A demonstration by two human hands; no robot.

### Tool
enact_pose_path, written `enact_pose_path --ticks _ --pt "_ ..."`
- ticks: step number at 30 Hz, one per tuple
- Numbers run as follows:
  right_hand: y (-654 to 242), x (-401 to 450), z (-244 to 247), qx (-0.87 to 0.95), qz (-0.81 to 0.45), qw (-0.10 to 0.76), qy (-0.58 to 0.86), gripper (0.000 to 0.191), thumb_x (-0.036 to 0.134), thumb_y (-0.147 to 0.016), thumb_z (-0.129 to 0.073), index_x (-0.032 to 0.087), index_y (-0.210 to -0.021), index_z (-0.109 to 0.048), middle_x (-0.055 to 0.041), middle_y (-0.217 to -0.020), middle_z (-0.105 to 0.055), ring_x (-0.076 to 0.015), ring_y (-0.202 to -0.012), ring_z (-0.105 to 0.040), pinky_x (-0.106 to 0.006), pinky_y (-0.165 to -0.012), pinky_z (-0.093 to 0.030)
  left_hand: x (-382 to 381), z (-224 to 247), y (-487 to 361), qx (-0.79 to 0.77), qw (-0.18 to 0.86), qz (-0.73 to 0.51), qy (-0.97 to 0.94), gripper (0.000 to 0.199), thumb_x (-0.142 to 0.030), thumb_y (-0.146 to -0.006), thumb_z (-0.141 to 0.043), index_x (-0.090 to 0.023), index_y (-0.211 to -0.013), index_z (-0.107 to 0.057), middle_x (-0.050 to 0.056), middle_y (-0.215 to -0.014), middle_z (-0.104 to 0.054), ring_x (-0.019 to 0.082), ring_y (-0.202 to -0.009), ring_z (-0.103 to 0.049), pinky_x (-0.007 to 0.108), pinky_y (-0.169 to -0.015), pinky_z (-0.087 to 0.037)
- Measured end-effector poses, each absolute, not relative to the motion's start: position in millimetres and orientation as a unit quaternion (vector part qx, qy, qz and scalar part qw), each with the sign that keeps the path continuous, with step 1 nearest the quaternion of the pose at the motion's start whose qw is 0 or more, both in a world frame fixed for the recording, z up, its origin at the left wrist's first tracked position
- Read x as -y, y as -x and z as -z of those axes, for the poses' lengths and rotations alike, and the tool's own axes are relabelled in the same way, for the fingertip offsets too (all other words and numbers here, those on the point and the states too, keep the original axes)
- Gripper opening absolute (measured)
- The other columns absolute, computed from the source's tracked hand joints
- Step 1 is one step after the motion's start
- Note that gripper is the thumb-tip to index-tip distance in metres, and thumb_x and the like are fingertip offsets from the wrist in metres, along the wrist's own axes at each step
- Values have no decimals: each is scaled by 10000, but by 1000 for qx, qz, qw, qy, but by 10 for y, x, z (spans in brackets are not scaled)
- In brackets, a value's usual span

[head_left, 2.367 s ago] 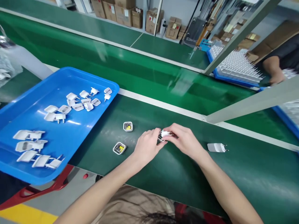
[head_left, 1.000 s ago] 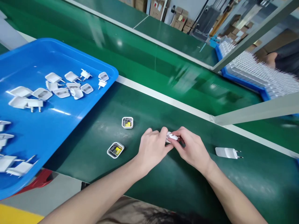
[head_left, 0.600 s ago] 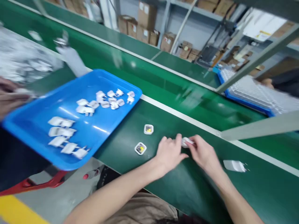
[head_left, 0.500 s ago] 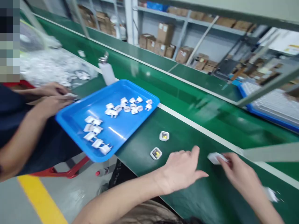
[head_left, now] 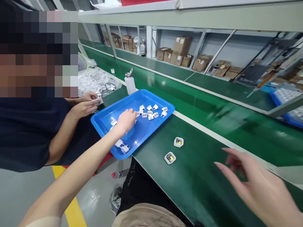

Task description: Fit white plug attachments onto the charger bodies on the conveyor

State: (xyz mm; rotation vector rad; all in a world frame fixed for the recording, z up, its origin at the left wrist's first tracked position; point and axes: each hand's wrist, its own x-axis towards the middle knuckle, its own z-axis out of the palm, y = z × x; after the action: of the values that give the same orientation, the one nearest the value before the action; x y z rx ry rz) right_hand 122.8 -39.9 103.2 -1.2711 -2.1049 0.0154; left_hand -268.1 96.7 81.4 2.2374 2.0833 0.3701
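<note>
Left grip, hold unclear, is over plug covers in blue tray, centre-left; right grip is spread, lower right.

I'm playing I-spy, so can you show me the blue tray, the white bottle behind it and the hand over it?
Blue tray (head_left: pixel 142 128): head view, on its bare bottom.
White bottle (head_left: pixel 130 85): head view, on its body.
Left hand (head_left: pixel 127 120): head view, on its back.

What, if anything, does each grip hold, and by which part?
Right grip: nothing; it stands open. Left grip, near the white plug pieces in the blue tray: cannot be told; its underside is hidden.
</note>
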Motion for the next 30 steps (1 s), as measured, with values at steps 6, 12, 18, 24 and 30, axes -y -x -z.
enact_pose_path --ticks 6,12,18,24,30 --pt "-819 164 -726 871 -1 286 401 372 383 -1035 -529 235 -1374 -489 -103 -1074 -648 -201 -852 -670 -320 -677 -579 -465 -911 1912 -554 272 -190 -763 166 -308 -974 -594 -193 -882 -671 -23 -789 -680 127 -709 -619 233 -647 -462" --pt "-1009 23 -314 873 9 342 349 133 164 -1011 -495 217 -1051 -610 -51 -889 -680 -172 -749 -639 -300 -666 -528 -231 -832 1235 -392 482 -233 -748 196 -333 -1001 -532 -215 -989 -688 5 -930 -701 131 -793 -627 258 -727 -491" --pt "-1277 -105 -229 844 -177 236 448 213 196 -994 -478 234 -848 -629 -8 -774 -630 -158 -674 -607 -273 -570 -453 -144 -533 1602 -421 354 -153 -821 457 -419 -887 -735 -279 -1289 -570 57 -1275 -599 204 -1148 -600 342 -988 -509" --pt "-1352 -128 -203 889 -101 156 418 289 163 -943 -604 265 -1208 -655 -87 -1113 -632 -218 -955 -596 -334 -765 -502 59 -17 1346 -470 206 -142 -847 278 -412 -935 -674 -232 -1140 -621 55 -1110 -648 221 -976 -648 369 -870 -525" --pt "-1395 -119 -226 944 44 137 297 246 140 -1018 -502 248 -1125 -696 -88 -1130 -664 -189 -965 -567 -327 -791 -462 -73 44 933 -488 172 -183 -836 317 -484 -898 -701 -221 -1057 -625 31 -1001 -673 210 -889 -671 330 -766 -509"
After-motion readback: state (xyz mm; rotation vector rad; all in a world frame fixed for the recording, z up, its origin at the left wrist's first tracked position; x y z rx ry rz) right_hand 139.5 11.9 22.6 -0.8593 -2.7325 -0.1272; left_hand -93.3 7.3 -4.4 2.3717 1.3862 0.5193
